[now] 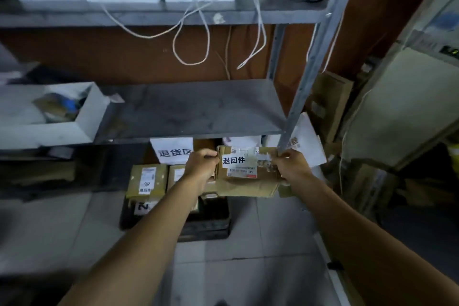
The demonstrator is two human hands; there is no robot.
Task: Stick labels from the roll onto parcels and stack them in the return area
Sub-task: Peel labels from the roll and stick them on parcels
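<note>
I hold a brown cardboard parcel (248, 182) in front of the low shelf, just below the shelf edge. My left hand (201, 165) grips its left end and my right hand (293, 167) grips its right end. A white label (233, 160) with black characters is stuck on the parcel's top face, above a shipping label. Under and left of it, smaller labelled parcels (146, 179) sit on a black crate (208, 226) on the floor. A white sign (172, 150) with characters hangs from the shelf edge behind them. No label roll is in view.
A grey metal shelf (188, 109) with an upright post (305, 82) stands straight ahead. A white open box (49, 117) sits at the shelf's left. Loose white cables (198, 40) hang from the upper shelf. Cardboard boxes (327, 104) lean at the right. Grey floor tiles (260, 256) lie below.
</note>
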